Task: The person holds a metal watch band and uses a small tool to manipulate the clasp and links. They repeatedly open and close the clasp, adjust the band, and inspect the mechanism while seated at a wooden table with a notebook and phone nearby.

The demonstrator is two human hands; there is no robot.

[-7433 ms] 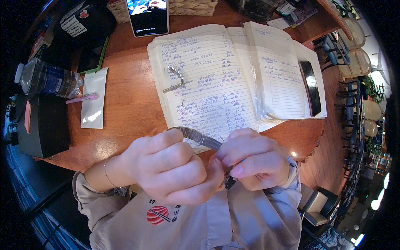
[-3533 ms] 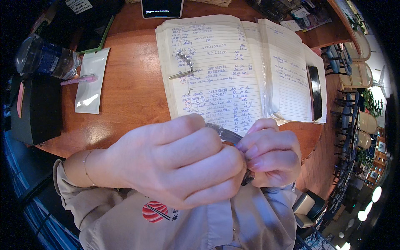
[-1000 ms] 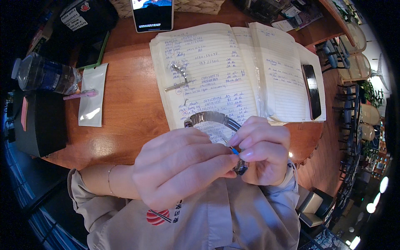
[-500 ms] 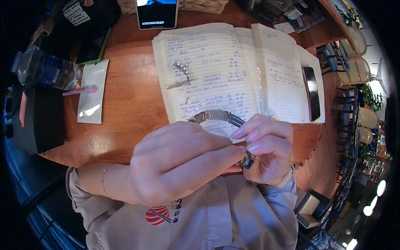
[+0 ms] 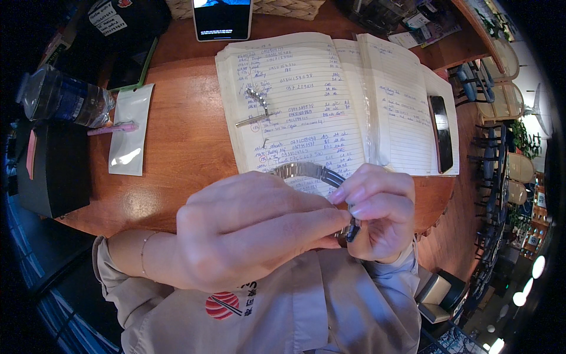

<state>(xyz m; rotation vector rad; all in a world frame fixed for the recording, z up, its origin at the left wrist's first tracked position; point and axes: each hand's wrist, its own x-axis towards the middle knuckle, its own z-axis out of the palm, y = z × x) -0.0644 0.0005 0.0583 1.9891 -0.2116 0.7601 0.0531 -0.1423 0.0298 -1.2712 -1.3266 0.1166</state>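
A silver metal watch bracelet [image 5: 303,170] curves above the notebook, between my two hands. My right hand [image 5: 380,209] pinches its right side, with fingers bent round the band near a dark, shiny part [image 5: 354,229]. My left hand [image 5: 253,227] reaches across from the left, fingers closed, its fingertips meeting the band beside the right fingers. What exactly lies between the left fingertips is hidden by the hand. On the notebook page rest a short strip of loose metal links [image 5: 257,100] and a thin metal rod [image 5: 251,120]. A small dark piece [image 5: 266,143] lies below them.
The open lined notebook [image 5: 295,65] carries handwriting; a dark phone [image 5: 440,134] rests on its right page. A lit phone [image 5: 221,20] stands behind. At left are a plastic bottle [image 5: 68,100], a black box [image 5: 56,171], a white pouch [image 5: 131,150] and a pink pen [image 5: 115,128].
The bracelet's upper arc has dropped slightly toward me. My left hand has shifted a little, its fingers reaching slightly farther right; the right hand holds nearly the same place.
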